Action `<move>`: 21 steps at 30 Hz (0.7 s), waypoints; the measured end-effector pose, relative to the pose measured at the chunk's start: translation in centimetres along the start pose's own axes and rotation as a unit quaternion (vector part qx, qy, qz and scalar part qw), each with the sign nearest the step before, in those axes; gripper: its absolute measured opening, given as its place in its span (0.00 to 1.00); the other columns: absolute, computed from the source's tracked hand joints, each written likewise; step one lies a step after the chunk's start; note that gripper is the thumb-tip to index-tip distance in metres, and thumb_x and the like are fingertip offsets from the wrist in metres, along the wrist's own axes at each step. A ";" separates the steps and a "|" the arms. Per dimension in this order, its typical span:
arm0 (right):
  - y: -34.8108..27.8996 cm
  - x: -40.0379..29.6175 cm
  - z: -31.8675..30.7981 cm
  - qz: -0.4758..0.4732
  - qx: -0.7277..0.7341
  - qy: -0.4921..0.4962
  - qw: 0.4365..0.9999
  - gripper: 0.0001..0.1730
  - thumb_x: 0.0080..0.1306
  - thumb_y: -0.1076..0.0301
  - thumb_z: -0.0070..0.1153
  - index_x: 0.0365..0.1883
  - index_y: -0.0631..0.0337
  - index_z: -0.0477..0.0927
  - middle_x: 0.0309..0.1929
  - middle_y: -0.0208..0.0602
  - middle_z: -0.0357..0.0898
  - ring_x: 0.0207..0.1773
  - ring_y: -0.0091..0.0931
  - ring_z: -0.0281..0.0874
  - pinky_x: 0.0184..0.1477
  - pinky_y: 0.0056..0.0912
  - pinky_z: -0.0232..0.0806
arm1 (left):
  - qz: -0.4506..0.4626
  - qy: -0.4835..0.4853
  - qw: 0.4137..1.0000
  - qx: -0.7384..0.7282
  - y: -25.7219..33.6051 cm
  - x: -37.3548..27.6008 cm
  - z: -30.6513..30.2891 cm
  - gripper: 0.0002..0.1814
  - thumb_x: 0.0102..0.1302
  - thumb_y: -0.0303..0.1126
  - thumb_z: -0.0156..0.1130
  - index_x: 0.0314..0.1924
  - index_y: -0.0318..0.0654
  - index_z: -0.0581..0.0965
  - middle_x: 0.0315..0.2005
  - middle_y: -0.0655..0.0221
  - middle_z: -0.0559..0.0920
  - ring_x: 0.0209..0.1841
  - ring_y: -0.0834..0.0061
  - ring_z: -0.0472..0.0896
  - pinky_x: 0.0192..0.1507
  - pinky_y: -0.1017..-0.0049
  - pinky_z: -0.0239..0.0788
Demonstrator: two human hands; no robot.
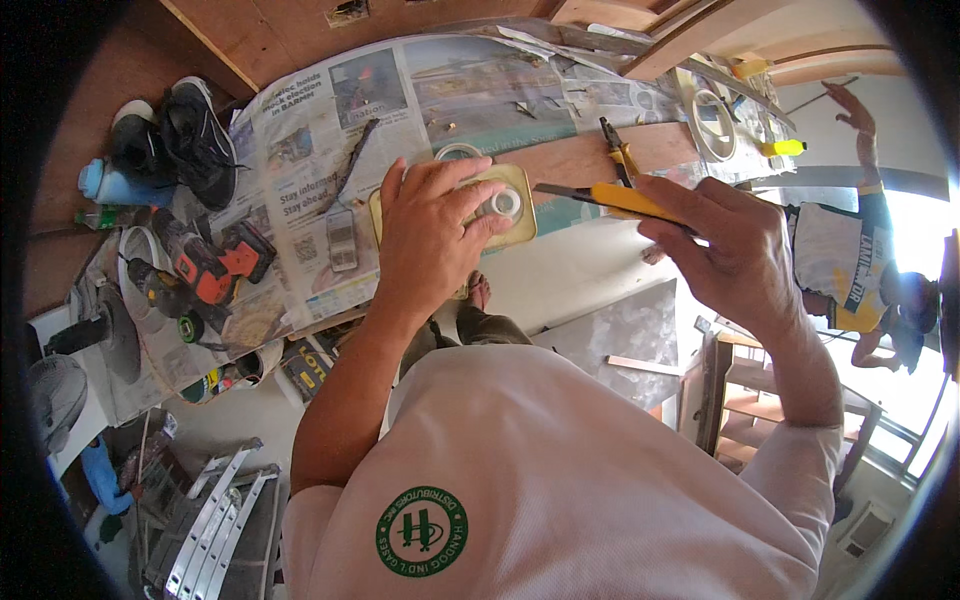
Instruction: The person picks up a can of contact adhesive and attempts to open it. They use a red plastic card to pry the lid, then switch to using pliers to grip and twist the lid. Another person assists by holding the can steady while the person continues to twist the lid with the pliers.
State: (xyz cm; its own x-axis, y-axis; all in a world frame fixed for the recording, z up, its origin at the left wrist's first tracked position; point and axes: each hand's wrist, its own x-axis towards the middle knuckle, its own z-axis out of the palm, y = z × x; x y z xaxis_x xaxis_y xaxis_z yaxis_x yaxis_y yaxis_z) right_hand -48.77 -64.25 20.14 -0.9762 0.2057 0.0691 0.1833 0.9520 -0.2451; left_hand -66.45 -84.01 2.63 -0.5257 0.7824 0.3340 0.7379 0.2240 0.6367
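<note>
My left hand lies over the top of a rectangular metal can, steadying it with fingers and thumb around its white plastic cap. My right hand grips a yellow snap-off utility knife. The knife's blade is out and points left, towards the can, a short gap from its rim. Beyond the knife, a pair of pliers with yellow-and-black handles lies on a flat wooden board. Part of the can is hidden beneath my left hand.
Newspaper covers the bench. At left are black shoes, a smartphone and a red-and-black cordless power tool. A white ring and yellow bottle lie right. A co-worker is beyond; an aluminium ladder is lower left.
</note>
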 end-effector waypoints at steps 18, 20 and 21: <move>-3.6 3.8 1.1 -0.105 -0.188 -0.107 0.971 0.17 0.68 0.59 0.69 0.52 0.51 0.82 0.29 0.32 0.82 0.28 0.32 0.85 0.28 0.38 0.78 | 0.018 0.019 1.000 -0.011 -0.5 -0.5 0.2 0.20 0.58 0.42 0.79 0.50 0.47 0.88 0.60 0.76 0.83 0.63 0.68 0.78 0.76 0.47 0.52; -4.4 3.9 1.2 -0.110 -0.225 -0.123 0.960 0.16 0.69 0.59 0.68 0.51 0.53 0.82 0.29 0.34 0.82 0.30 0.33 0.87 0.29 0.39 0.78 | 0.022 0.017 1.000 -0.012 -0.5 -0.5 0.1 0.21 0.58 0.42 0.79 0.51 0.47 0.88 0.60 0.76 0.83 0.63 0.67 0.78 0.76 0.49 0.52; -4.9 3.9 1.2 -0.113 -0.242 -0.130 0.955 0.16 0.69 0.59 0.67 0.51 0.54 0.82 0.29 0.35 0.82 0.30 0.34 0.87 0.29 0.40 0.79 | 0.027 0.016 0.999 -0.012 -0.5 -0.5 -0.1 0.22 0.58 0.42 0.79 0.51 0.47 0.88 0.61 0.75 0.83 0.63 0.67 0.78 0.75 0.49 0.53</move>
State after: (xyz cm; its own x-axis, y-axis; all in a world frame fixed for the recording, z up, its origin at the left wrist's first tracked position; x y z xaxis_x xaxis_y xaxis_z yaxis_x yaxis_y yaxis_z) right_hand -53.66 -68.41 20.45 -0.9816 -0.0217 -0.1896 -0.0653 0.9717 0.2270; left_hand -66.60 -84.54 2.20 -0.4990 0.7743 0.3892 0.7547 0.1675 0.6344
